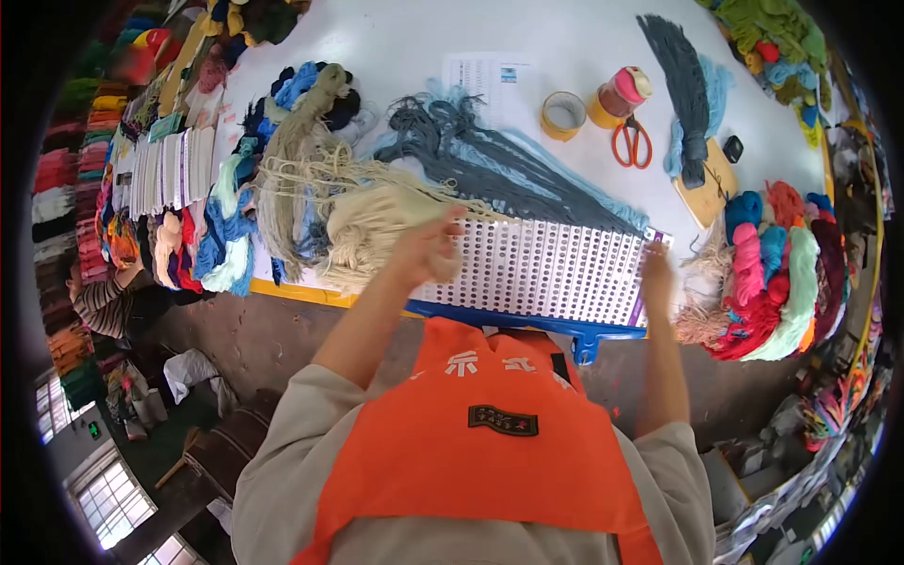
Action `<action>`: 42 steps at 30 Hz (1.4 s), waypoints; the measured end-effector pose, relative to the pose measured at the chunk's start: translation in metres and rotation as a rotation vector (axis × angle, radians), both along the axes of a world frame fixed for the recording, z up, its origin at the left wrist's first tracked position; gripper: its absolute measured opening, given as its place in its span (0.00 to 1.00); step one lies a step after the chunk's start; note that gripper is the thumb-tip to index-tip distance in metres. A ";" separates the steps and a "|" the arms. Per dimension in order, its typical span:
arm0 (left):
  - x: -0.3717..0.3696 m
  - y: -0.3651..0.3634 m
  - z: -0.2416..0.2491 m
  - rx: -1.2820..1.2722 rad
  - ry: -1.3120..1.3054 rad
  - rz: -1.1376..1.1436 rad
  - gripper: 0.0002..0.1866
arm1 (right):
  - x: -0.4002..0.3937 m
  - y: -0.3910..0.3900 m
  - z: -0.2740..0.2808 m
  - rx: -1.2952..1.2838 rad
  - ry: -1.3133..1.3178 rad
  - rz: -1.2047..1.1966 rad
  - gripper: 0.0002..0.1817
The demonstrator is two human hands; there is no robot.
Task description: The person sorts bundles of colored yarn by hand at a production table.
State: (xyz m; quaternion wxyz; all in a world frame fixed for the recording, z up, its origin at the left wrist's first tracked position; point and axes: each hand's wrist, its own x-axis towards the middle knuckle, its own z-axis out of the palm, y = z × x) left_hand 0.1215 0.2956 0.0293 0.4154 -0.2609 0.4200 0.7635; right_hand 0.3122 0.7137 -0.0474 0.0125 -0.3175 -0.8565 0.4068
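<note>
My left hand point(433, 250) is closed at the edge of the cream yarn point(363, 231), with strands running into its fingers. Under and beside it lies a row of white cards punched with holes point(546, 268), set side by side along the blue rail point(527, 322) at the table's front. My right hand point(656, 275) is over the right end of this row, by a card with a purple edge point(638, 306). Its fingers are curled together; what they hold, if anything, is too small to see. Dark grey-blue yarn point(508, 165) and light blue strands stretch behind the cards.
On the white table point(377, 38) are a tape roll point(563, 115), a yarn cone point(621, 94), orange-handled scissors point(632, 143) and a printed sheet point(480, 80). Coloured skeins point(767, 268) are piled at right, more at left. Another person point(108, 301) is at far left.
</note>
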 end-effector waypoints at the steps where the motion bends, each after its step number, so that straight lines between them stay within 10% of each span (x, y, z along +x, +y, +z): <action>1: 0.000 0.029 -0.015 -0.034 -0.019 -0.052 0.15 | -0.032 -0.046 0.004 0.120 0.087 0.164 0.11; 11: 0.027 0.141 -0.122 -0.825 0.509 -0.576 0.21 | -0.103 -0.129 -0.051 0.100 0.024 0.477 0.07; 26: 0.006 0.137 -0.117 -0.754 0.622 -0.752 0.15 | -0.111 -0.115 -0.046 -0.273 -0.039 0.381 0.08; 29: 0.004 0.127 -0.108 -0.782 0.697 -0.507 0.14 | -0.110 -0.108 -0.042 -0.471 -0.133 0.318 0.08; 34: 0.007 0.121 -0.076 0.155 -0.154 -0.319 0.09 | -0.111 -0.108 -0.045 -0.519 -0.157 0.296 0.09; 36: 0.015 0.138 -0.082 0.116 -0.079 -0.310 0.12 | -0.107 -0.105 -0.054 -0.670 -0.090 0.258 0.12; 38: 0.016 0.154 -0.081 -0.531 0.282 -0.823 0.14 | -0.110 -0.099 -0.046 -0.747 -0.113 0.275 0.14; 42: 0.036 0.134 -0.119 -0.835 1.010 -0.602 0.17 | -0.108 -0.104 -0.053 -0.570 -0.142 0.361 0.17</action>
